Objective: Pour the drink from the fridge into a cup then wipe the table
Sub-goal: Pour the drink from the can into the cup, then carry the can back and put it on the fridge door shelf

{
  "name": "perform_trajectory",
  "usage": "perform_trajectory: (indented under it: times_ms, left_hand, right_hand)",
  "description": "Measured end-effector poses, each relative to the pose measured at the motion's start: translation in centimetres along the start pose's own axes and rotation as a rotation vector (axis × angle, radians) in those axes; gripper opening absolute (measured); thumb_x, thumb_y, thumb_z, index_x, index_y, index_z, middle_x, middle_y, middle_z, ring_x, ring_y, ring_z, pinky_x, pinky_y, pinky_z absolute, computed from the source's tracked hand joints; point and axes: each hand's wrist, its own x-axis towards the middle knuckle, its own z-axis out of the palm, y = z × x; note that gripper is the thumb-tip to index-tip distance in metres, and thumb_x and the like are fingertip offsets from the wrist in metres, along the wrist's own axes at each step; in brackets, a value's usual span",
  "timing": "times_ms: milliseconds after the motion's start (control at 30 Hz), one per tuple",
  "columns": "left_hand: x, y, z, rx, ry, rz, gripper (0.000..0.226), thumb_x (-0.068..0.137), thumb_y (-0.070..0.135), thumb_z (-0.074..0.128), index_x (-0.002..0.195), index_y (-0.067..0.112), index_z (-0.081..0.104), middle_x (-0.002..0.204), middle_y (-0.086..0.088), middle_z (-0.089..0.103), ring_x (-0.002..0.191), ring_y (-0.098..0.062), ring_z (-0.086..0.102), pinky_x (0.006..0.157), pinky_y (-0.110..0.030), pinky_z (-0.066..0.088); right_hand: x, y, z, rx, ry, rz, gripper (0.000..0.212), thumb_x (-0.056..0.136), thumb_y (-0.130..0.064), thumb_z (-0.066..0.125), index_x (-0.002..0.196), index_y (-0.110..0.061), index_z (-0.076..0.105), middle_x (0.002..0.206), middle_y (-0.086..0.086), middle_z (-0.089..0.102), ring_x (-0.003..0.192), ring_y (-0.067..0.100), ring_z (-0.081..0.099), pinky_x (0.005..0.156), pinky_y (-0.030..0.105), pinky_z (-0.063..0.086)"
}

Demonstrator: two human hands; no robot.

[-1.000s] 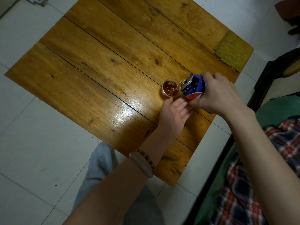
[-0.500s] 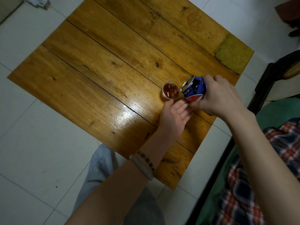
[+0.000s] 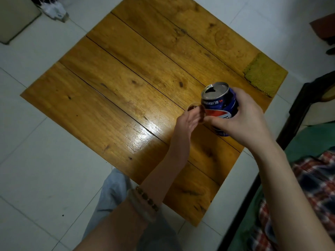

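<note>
A wooden table (image 3: 126, 84) seen from above. Near its right side, the left hand (image 3: 188, 122) curls around a small clear cup (image 3: 194, 108) of dark drink, which stands on the table; the cup looks light, thin and easy to tip, best steadied low on its wall. Just beside it, the right hand (image 3: 243, 120) grips an open can (image 3: 220, 105) around its middle, held nearly upright above the table. The can's smooth wall may be slippery. A yellow-green cloth (image 3: 264, 75) lies at the far right corner.

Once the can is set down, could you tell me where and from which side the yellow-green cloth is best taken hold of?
Pinch the cloth at its corner nearest the right hand, coming from above. It lies flat on the table at the far right corner, so there is no raised fold to grasp; the near corner is probably the shortest reach.
</note>
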Motion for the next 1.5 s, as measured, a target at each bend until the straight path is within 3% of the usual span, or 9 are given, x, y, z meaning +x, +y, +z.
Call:
perform_trajectory:
  times_ms: [133, 267, 533, 700, 833, 967, 1133, 1333, 1500]
  left_hand:
    - [-0.4, 2.8, -2.2, 0.042, -0.054, 0.171, 0.045, 0.092, 0.039, 0.019, 0.114, 0.029, 0.057, 0.124, 0.007, 0.06, 0.125, -0.009, 0.05, 0.109, -0.031, 0.033]
    - [0.9, 4.6, -5.1, 0.053, -0.039, 0.247, 0.057, 0.088, 0.038, 0.021, 0.124, 0.011, 0.055, 0.131, -0.009, 0.058, 0.124, -0.014, 0.052, 0.109, -0.032, 0.034]
    - [4.1, 6.4, -11.1, 0.251, -0.044, 0.205, 0.054, 0.09, 0.039, 0.019, 0.121, 0.019, 0.058, 0.128, 0.002, 0.061, 0.126, -0.011, 0.05, 0.107, -0.03, 0.036]
    - [6.1, 5.6, -13.5, 0.419, -0.088, 0.219, 0.044, 0.101, 0.019, 0.021, 0.13, 0.008, 0.052, 0.13, 0.001, 0.058, 0.123, -0.007, 0.051, 0.097, -0.017, 0.041]
    - [7.8, 4.9, -14.8, 0.518, -0.121, 0.186, 0.04, 0.098, 0.022, 0.027, 0.126, 0.011, 0.053, 0.126, -0.002, 0.059, 0.12, -0.009, 0.055, 0.098, -0.022, 0.043]
    - [8.9, 4.5, -15.6, 0.555, -0.126, 0.151, 0.043, 0.09, 0.043, 0.035, 0.122, 0.024, 0.055, 0.128, 0.003, 0.059, 0.121, -0.01, 0.053, 0.101, -0.024, 0.042]
    - [9.8, 5.3, -15.4, 0.66, -0.133, 0.197, 0.03, 0.096, 0.011, 0.047, 0.124, 0.015, 0.056, 0.122, 0.008, 0.061, 0.115, -0.004, 0.056, 0.092, -0.016, 0.043]
    - [10.8, 4.7, -15.6, 0.868, -0.183, 0.191, 0.054, 0.079, 0.005, 0.057, 0.13, 0.017, 0.046, 0.13, 0.004, 0.053, 0.123, -0.007, 0.048, 0.103, -0.03, 0.041]
    - [11.6, 4.3, -14.1, 0.964, -0.207, 0.286, 0.069, 0.068, 0.005, 0.079, 0.124, 0.024, 0.043, 0.119, 0.015, 0.052, 0.112, 0.01, 0.047, 0.094, -0.006, 0.035]
  right_hand:
    - [0.2, -2.6, 1.1, 0.226, 0.084, -0.011, 0.079, 0.062, -0.041, 0.081, 0.131, -0.028, 0.044, 0.124, -0.01, 0.054, 0.113, 0.005, 0.049, 0.09, 0.019, 0.042]
    - [0.9, -4.7, 4.4, 0.441, 0.141, 0.03, 0.079, 0.063, -0.033, 0.083, 0.131, -0.035, 0.042, 0.124, -0.02, 0.051, 0.118, -0.002, 0.045, 0.097, 0.022, 0.041]
    - [3.6, -6.4, 12.1, 0.64, 0.207, 0.127, 0.072, 0.062, -0.024, 0.085, 0.115, -0.046, 0.041, 0.105, -0.036, 0.049, 0.107, -0.01, 0.048, 0.094, 0.023, 0.041]
    - [5.3, -5.1, 15.5, 0.606, 0.217, 0.168, 0.07, 0.06, -0.025, 0.085, 0.115, -0.039, 0.045, 0.104, -0.029, 0.052, 0.108, 0.003, 0.052, 0.09, 0.017, 0.04]
    - [5.9, -3.9, 17.8, 0.559, 0.251, 0.139, 0.067, 0.06, -0.019, 0.083, 0.114, -0.037, 0.047, 0.111, -0.016, 0.056, 0.109, 0.011, 0.054, 0.093, 0.033, 0.046]
    - [6.3, -3.5, 19.1, 0.611, 0.249, 0.197, 0.07, 0.061, -0.016, 0.083, 0.122, -0.022, 0.049, 0.117, -0.011, 0.058, 0.109, 0.005, 0.054, 0.093, 0.028, 0.047]
    - [7.0, -4.1, 18.7, 0.659, 0.274, 0.204, 0.062, 0.067, -0.013, 0.081, 0.108, -0.044, 0.046, 0.108, -0.025, 0.056, 0.101, -0.012, 0.052, 0.085, 0.009, 0.042]
    - [6.5, -3.2, 19.3, 0.724, 0.182, 0.207, 0.064, 0.072, -0.005, 0.075, 0.127, -0.02, 0.046, 0.12, -0.018, 0.054, 0.113, -0.007, 0.05, 0.098, 0.018, 0.041]
    - [6.0, -1.6, 19.7, 0.79, 0.084, 0.186, 0.08, 0.063, 0.019, 0.045, 0.134, -0.018, 0.037, 0.131, -0.011, 0.047, 0.127, 0.0, 0.043, 0.107, 0.028, 0.038]
